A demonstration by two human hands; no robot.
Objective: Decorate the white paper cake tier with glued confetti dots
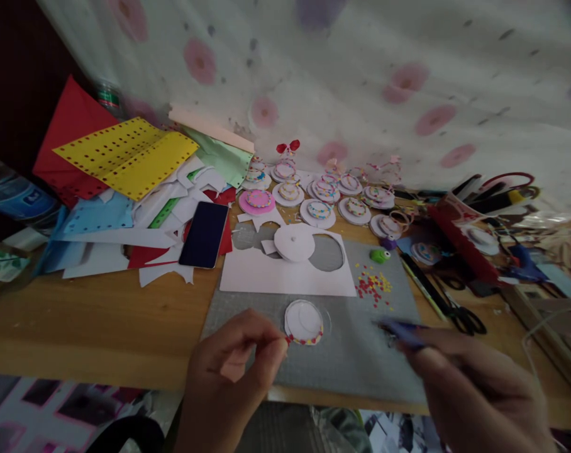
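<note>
My left hand (241,358) is closed in a pinch at the lower left edge of a small white paper round (303,319). Red and yellow dots run along the round's near rim, and a clear curved edge shows at its right side. My right hand (474,377) grips a blue-purple tool (403,333) with a thin dark tip; motion blur hides its exact kind. The tool's tip points left, apart from the round. Beyond the round, small red and yellow dots (374,286) lie scattered on the grey mat (346,358).
A white sheet (285,277) with cut-out holes carries a white disc (295,244). Behind stand several small paper hats (317,212). A phone (204,234) and paper scraps (125,239) are left; scissors (465,314), a pen (422,286) and a green ornament (380,255) are right.
</note>
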